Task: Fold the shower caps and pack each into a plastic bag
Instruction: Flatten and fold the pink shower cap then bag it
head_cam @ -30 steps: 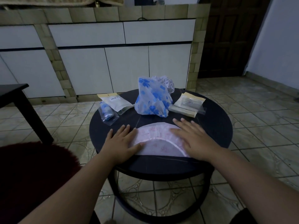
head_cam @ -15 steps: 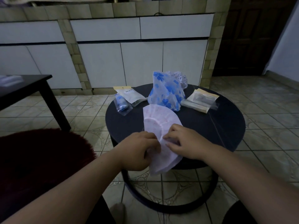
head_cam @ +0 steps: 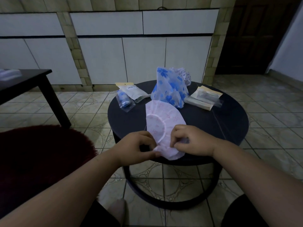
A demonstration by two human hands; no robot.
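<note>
One cap looks already packed: a rolled blue cap sits sealed in a small clear bag (head_cam: pixel 125 101) at the far left of the round table (head_cam: pixel 229 126), partly under a flat white packet (head_cam: pixel 134 92). That much I would count as done.

The pink cap (head_cam: pixel 161 122) is the one in hand. It lies folded in half on the table, its near end hanging just over the near edge, and both hands are on that end. The left hand (head_cam: pixel 138 145) has its fingers curled, pinching the near left corner; the right hand (head_cam: pixel 191 140) pinches the near right edge, fingertips bunched on the plastic. My guess is a second fold or a roll is starting — no bag is open for it yet.

Left to do, as far as I can see: the blue-flowered cap (head_cam: pixel 168 90) stands heaped and unfolded at the back, with a white patterned one (head_cam: pixel 184 76) bunched behind it. A stack of empty bags (head_cam: pixel 203 98) waits on the right — so roughly one finished, one midway, two untouched.
</note>
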